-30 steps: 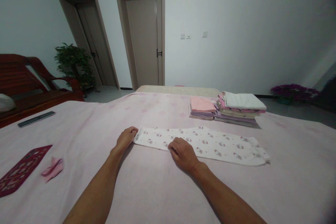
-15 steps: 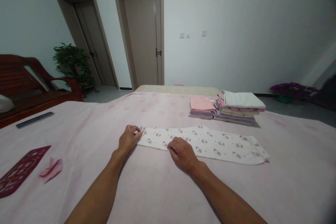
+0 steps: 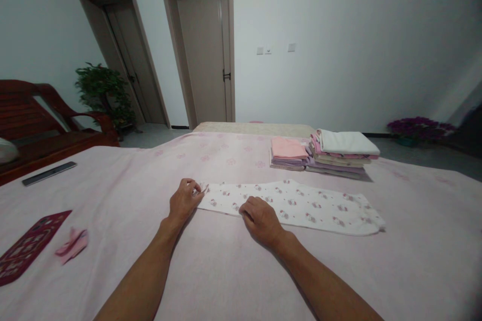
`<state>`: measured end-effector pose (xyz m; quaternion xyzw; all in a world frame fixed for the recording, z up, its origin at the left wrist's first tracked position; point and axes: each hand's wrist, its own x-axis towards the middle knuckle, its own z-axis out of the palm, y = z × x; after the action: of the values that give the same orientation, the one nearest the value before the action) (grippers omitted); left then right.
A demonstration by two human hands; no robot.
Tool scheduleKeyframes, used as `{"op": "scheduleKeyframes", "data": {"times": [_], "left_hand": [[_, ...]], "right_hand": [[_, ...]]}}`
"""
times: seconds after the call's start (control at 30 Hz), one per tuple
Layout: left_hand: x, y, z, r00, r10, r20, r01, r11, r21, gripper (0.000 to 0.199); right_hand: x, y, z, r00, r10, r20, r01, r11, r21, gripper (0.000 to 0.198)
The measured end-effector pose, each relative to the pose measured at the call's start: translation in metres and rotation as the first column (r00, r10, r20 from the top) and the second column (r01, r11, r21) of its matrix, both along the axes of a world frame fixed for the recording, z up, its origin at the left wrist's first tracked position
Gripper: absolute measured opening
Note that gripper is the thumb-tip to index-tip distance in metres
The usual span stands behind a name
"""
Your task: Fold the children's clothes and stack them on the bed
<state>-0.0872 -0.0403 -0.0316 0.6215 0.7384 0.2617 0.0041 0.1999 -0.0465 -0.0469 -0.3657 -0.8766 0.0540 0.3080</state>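
Note:
A pair of white pants [image 3: 297, 205] with a small printed pattern lies flat on the pink bed sheet, folded lengthwise into a long strip. At its narrow left end, my left hand [image 3: 185, 198] pinches the fabric, lifting the edge slightly. My right hand [image 3: 261, 218] is curled on the near edge around the middle of the strip, fingers closed on the cloth; its fingertips are partly hidden. The wider end stretches away to the right, untouched by either hand.
Behind the pants stand a folded pile topped with pink cloth [image 3: 289, 147] and a taller pile topped with a white one [image 3: 348, 143]. To the left lie a small pink cloth [image 3: 72, 246], a dark red patterned piece [image 3: 32, 246] and a flat dark bar [image 3: 48, 173].
The lifted edge under my left fingers has shifted slightly. Both hands stay in nearly the same places, and the pants lie as before.

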Motion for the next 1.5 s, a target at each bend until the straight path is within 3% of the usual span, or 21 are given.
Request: {"op": "scheduleKeyframes", "data": {"times": [0.2, 0.37, 0.6, 0.83, 1.0, 1.13, 1.27, 1.5], "left_hand": [[0.002, -0.001, -0.001, 0.994, -0.021, -0.106, 0.024, 0.999, 0.029, 0.019], [-0.005, 0.006, -0.006, 0.999, 0.027, -0.035, -0.03, 0.995, -0.093, 0.037], [-0.018, 0.018, -0.005, 0.995, 0.103, -0.007, -0.103, 0.979, -0.177, 0.017], [-0.022, 0.022, 0.006, 0.986, 0.135, 0.092, -0.096, 0.933, -0.346, 0.031], [-0.026, 0.028, -0.002, 0.984, 0.079, 0.161, -0.031, 0.958, -0.284, 0.026], [-0.04, 0.034, -0.01, 0.975, 0.128, 0.18, -0.084, 0.968, -0.237, 0.026], [-0.053, 0.037, -0.014, 0.968, 0.174, 0.18, -0.128, 0.962, -0.241, 0.023], [-0.057, 0.04, -0.016, 0.967, 0.113, 0.23, -0.052, 0.966, -0.255, 0.023]], "right_hand": [[0.001, 0.001, -0.001, 1.0, 0.003, -0.006, -0.003, 1.0, 0.005, 0.014], [0.001, 0.0, -0.001, 1.0, 0.006, -0.028, -0.006, 1.0, 0.0, 0.014], [0.001, 0.004, -0.003, 0.993, -0.023, -0.118, 0.016, 0.998, -0.061, 0.015], [0.001, 0.005, -0.005, 0.995, -0.011, -0.102, 0.005, 0.998, -0.057, 0.013], [0.001, 0.004, -0.003, 0.993, -0.036, -0.108, 0.034, 0.999, -0.014, 0.014], [0.001, 0.002, 0.001, 0.998, -0.046, -0.033, 0.046, 0.999, -0.002, 0.015], [0.001, 0.001, 0.002, 0.999, -0.027, 0.025, 0.027, 0.999, -0.017, 0.013], [0.001, 0.0, 0.005, 0.999, -0.03, 0.035, 0.031, 0.999, -0.026, 0.012]]}}
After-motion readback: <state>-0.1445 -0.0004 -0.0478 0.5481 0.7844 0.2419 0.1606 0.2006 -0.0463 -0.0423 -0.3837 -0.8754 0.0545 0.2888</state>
